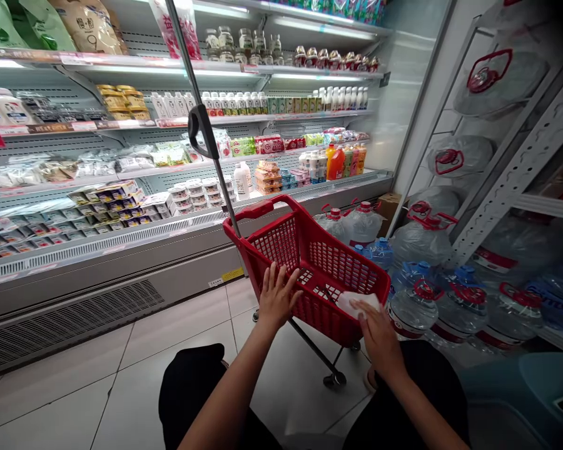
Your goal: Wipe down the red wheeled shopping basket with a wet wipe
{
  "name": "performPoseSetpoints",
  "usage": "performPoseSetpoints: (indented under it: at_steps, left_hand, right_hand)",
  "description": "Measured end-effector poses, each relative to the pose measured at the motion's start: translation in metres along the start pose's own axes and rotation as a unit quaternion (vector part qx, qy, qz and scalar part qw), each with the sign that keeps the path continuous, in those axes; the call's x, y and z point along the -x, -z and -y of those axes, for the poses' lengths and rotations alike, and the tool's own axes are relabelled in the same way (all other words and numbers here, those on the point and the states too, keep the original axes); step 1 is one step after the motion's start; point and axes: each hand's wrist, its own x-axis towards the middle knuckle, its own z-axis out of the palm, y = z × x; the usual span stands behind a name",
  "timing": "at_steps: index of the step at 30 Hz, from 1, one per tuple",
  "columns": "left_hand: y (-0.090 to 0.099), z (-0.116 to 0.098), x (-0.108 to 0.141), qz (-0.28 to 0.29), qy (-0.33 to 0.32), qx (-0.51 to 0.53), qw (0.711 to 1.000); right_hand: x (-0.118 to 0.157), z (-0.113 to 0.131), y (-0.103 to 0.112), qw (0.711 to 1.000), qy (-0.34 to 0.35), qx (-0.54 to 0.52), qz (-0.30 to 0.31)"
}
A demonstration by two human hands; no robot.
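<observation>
A small red plastic shopping cart point(321, 317) stands in front of me on dark metal legs with casters. My left hand point(276, 299) has its fingers spread against the near side of the cart, by the rim, and holds nothing. At the right end of the same rim, my right hand point(379, 337) is closed on a crumpled white wipe point(349, 301), which is pressed over the edge. Part of the wipe is hidden behind the fingers. A thin grey pole point(228, 203) with a black handle-shaped piece point(203, 132) rises from the cart's left corner.
A lit open fridge point(182, 240) with several shelves of dairy and drinks runs behind the cart. Large water bottles point(413, 306) crowd the right side beside a white perforated rack post point(511, 169). Pale floor tiles point(169, 334) lie below; a teal object point(520, 400) sits at lower right.
</observation>
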Motion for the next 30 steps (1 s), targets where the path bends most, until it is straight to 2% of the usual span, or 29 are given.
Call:
performPoseSetpoints:
  at_steps: [3,7,11,14,17,20,22,25,30]
  left_hand:
    - [-0.005,-0.021,0.009,-0.020,0.017,-0.004,1.000]
    - [-0.004,-0.042,0.017,-0.012,0.018,-0.021,1.000]
    - [0.002,-0.043,0.019,-0.002,0.012,-0.033,0.999]
    - [0.016,-0.019,0.013,0.007,-0.023,-0.025,0.999]
    - [0.035,0.019,0.003,-0.005,-0.028,-0.035,0.999]
    - [0.050,0.045,-0.004,-0.016,-0.009,-0.047,0.999]
    - [0.053,0.049,-0.006,-0.015,-0.002,-0.058,0.998]
    - [0.051,0.042,-0.007,-0.017,0.013,-0.072,0.997]
    - [0.045,0.024,-0.008,-0.011,0.019,-0.066,0.998]
  right_hand:
    - [-0.004,0.036,-0.009,0.998,0.052,0.047,0.003]
    - [-0.030,0.077,-0.027,0.990,0.103,0.093,-0.004]
    - [-0.052,0.100,-0.042,0.985,0.138,0.101,0.007]
    - [-0.050,0.093,-0.035,0.981,0.168,0.098,0.013]
    - [-0.031,0.063,-0.010,0.978,0.184,0.096,0.015]
    - [-0.007,0.031,0.017,0.984,0.150,0.098,-0.018]
    - [0.005,0.019,0.026,0.987,0.127,0.093,-0.044]
    - [0.010,0.024,0.022,0.988,0.120,0.091,-0.042]
    - [-0.020,0.075,-0.015,0.983,0.156,0.093,-0.007]
